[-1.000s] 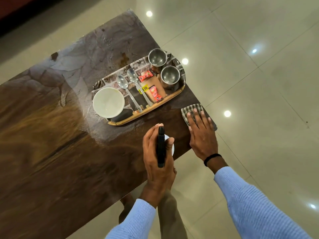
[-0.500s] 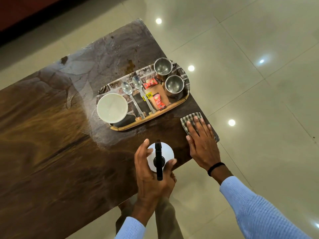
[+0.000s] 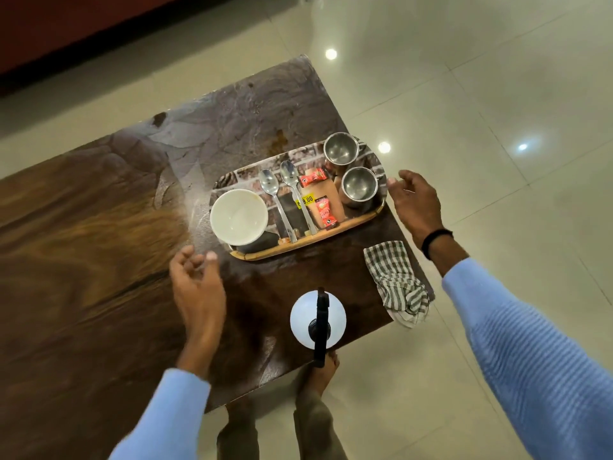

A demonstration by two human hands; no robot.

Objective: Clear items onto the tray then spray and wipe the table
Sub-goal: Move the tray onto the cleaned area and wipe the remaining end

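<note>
We note the tray sits near the far right corner of the surface, loaded: a white bowl at its left end, two spoons in the middle, red sachets on a brown packet, two steel cups at its right end. Clearing looks done; we see nothing loose on the surface besides the cleaning gear.

Change since half a second ago: the left hand has let go of the spray bottle, which now stands alone, upright, by the near edge. The right hand has come off the checked cloth, which lies crumpled at the right edge, partly overhanging.

Both hands are now empty, each grip apart, fingers loosely curled. The left is just beside the tray's near-left end, not touching. The right is just beside the right end, by the nearer cup; contact with the rim cannot be settled from this view.

Our reading: the hands bracket the tray, probably to lift or shift it so the patch beneath can be sprayed and wiped. A faint sheen shows left of the tray, possibly spray; uncertain. A brownish stain remains just beyond the tray's far rim.

Caution: the cups and bowl stand loose, so a tilted lift could slide them.
</note>
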